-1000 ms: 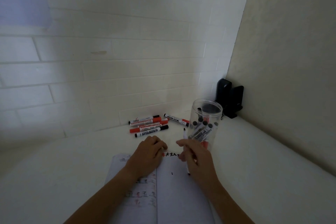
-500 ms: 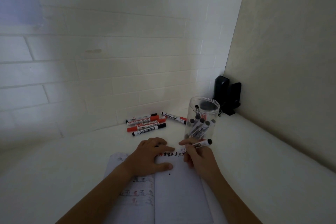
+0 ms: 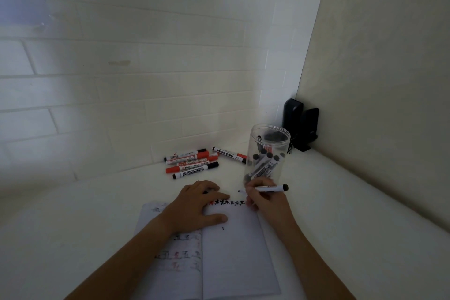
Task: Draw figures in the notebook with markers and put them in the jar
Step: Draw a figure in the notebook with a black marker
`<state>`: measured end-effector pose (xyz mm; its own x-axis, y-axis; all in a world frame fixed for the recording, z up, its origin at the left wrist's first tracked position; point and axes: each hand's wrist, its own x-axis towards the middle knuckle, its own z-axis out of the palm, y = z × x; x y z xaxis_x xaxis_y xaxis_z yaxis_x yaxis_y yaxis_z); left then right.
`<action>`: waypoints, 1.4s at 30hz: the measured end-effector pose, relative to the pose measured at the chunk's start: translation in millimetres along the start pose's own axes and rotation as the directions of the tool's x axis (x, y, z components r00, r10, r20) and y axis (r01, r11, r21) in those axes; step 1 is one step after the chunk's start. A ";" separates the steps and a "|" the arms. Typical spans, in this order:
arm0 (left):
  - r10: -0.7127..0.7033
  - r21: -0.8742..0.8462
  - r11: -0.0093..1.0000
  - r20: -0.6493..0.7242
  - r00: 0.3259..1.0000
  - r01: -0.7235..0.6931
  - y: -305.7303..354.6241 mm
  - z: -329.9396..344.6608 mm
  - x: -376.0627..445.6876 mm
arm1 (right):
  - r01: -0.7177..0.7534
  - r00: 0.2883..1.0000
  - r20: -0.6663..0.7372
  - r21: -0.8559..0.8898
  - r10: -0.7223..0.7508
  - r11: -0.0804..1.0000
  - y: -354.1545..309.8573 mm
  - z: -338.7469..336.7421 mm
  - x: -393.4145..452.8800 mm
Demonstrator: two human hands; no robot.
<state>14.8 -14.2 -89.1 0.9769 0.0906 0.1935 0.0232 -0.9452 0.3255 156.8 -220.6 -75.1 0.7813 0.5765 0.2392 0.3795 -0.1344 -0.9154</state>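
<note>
The right hand (image 3: 264, 198) has its grip closed round a black marker (image 3: 265, 188), fingers curled about the middle of the barrel; the marker lies nearly level, its uncapped tip pointing left just above the top edge of the notebook (image 3: 233, 251), its black end pointing right. The left hand (image 3: 198, 204) lies across the notebook's spine, thumb stretched onto the right page and fingers bent at the top edge; something small and dark shows under those fingers, perhaps the cap, though I cannot tell. A row of small figures (image 3: 227, 202), one red and the rest black, runs along the top of the right page between the two hands. Just behind the right hand stands the clear jar (image 3: 266, 153), open, with several markers leaning inside. The loose markers (image 3: 192, 163), red and black, lie near the worktop's back edge by the brick wall, and one more marker (image 3: 229, 153) lies beside the jar. Two black speakers (image 3: 300, 126) fill the back right corner. With the jar touching or nearly touching the knuckles, a careless lift could tip it; dropping the marker in uncapped would smear the others.
</note>
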 end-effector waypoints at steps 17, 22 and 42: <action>-0.020 -0.005 1.000 0.035 0.999 0.021 3.1 -3.3 -0.4 | -0.176 0.976 -0.136 -0.046 0.168 0.983 -6.7 0.7 -12.6; -0.027 0.001 1.000 0.046 0.999 0.027 3.1 -3.7 0.4 | -0.173 0.980 -0.110 -0.037 0.168 0.984 -6.5 1.6 -12.6; -0.027 -0.004 1.000 0.045 0.999 0.027 1.2 -2.2 0.7 | -0.186 0.977 -0.118 -0.062 0.178 0.980 -6.5 1.4 -12.5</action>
<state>15.0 -14.6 -86.5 0.9846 0.1014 0.1427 0.0485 -0.9412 0.3343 143.8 -225.7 -72.6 0.8893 0.4442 0.1087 0.2573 -0.2894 -0.9220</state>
